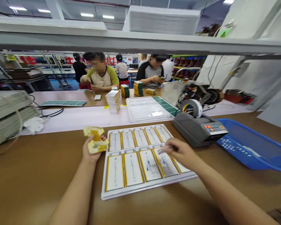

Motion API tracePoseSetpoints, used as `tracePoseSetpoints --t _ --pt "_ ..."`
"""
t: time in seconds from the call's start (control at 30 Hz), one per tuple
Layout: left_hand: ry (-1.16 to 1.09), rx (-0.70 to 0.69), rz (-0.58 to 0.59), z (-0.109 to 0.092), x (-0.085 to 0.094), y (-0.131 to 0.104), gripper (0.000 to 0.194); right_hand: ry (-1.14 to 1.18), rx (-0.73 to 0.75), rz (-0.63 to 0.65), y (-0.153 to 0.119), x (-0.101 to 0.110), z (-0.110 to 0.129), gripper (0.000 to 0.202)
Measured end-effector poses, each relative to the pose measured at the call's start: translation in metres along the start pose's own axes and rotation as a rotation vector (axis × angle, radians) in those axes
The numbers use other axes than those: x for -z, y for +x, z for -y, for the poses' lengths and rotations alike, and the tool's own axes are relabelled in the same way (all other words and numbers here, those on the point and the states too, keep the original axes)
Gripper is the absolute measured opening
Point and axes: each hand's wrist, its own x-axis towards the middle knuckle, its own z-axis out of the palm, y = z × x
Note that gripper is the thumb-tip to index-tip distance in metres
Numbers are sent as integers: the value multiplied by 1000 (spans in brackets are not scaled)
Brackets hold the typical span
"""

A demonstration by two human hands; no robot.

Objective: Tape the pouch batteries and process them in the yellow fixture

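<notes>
A white tray [104, 179] holds two rows of flat white battery packs [115, 172] with yellow edges. Two packs in the front row, right of its middle, bear clear pieces with blue marks. My left hand [91, 151], at the tray's left edge, is closed around a roll wrapped in pale yellow material [96, 140]. Over the tray's right part is my right hand [180, 151], its fingers pinched on a small dark tool [173, 147] whose tip is blurred. That tip is just above the packs.
A grey tape dispenser [194, 128] and a blue basket [255, 156] stand to the right. Behind the tray are stacked clear trays [146, 109] and a pile of packs [113, 101]. A white glove [34, 125] lies left. People sit across the table, under an overhead shelf [107, 40].
</notes>
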Motion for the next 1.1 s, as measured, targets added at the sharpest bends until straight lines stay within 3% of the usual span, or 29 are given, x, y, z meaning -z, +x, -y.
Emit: tracePoseSetpoints --t 0.03,0.1,0.23,0.3,0.37,0.57,0.7,0.83,0.9,0.97,1.03,1.1 --pt "12 -3 -8 1 1 -1 32 -77 97 185 7 -19 15 23" --pt "23 3 2 3 3 -2 33 -222 213 430 22 -54 38 20" --pt "-28 86 110 5 9 2 21 -467 135 725 46 -101 49 46" --pt "-81 123 159 6 12 7 19 -510 44 712 51 -110 42 61" --pt "-104 122 169 7 13 11 20 -507 -27 628 54 -112 35 64" --pt "-99 115 138 7 12 15 20 -359 -93 464 51 -88 18 21" --pt "-96 111 141 7 11 14 22 -464 -55 376 24 -64 12 36" --pt "-76 99 118 7 10 15 23 -529 27 464 -14 -47 8 57" --pt "-61 91 92 7 8 15 25 -448 90 338 -24 -31 -2 56" --pt "-45 75 61 5 4 15 28 -384 42 41 -25 -4 -24 41" --pt "-32 58 26 4 1 15 31 -377 -110 -304 -20 34 -52 36" --pt "-30 45 14 2 -1 15 33 -426 -301 -531 -15 77 -80 42"
